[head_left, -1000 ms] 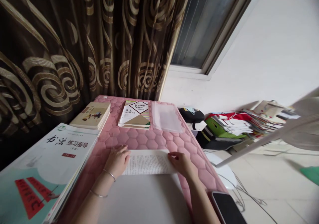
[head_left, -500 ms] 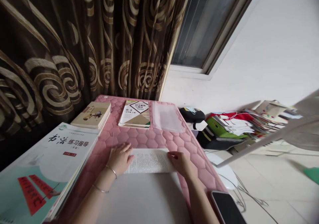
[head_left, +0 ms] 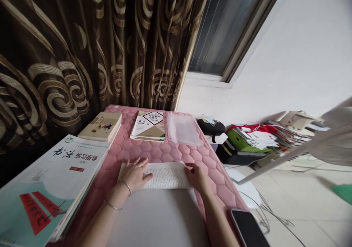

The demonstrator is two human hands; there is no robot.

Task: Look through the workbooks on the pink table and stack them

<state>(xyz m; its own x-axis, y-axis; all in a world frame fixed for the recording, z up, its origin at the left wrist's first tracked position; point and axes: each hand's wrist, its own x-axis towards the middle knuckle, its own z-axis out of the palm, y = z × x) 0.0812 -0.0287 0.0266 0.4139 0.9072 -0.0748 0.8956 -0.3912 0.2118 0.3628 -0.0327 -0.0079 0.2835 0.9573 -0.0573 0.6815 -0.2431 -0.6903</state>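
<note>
A sheet of printed paper (head_left: pixel 167 175) lies on the pink quilted table cover (head_left: pixel 154 151), its near part folded over into a blank white surface (head_left: pixel 156 217). My left hand (head_left: pixel 135 174) lies flat on the sheet's left end, fingers stretched out. My right hand (head_left: pixel 195 177) presses on the sheet's right end with its fingers curled down on the paper. Two thin bracelets circle my left wrist.
A large white and teal workbook (head_left: pixel 46 184) lies at the left. A small book (head_left: pixel 101 126), a green-and-white book (head_left: pixel 150 124) and a clear plastic sleeve (head_left: pixel 183 129) sit at the far edge. A phone (head_left: pixel 249 228) lies near right. Dark curtain behind; cluttered floor at right.
Both hands have slid slightly away from me along the paper, and the visible printed strip has grown narrower and moved a little farther up the table.
</note>
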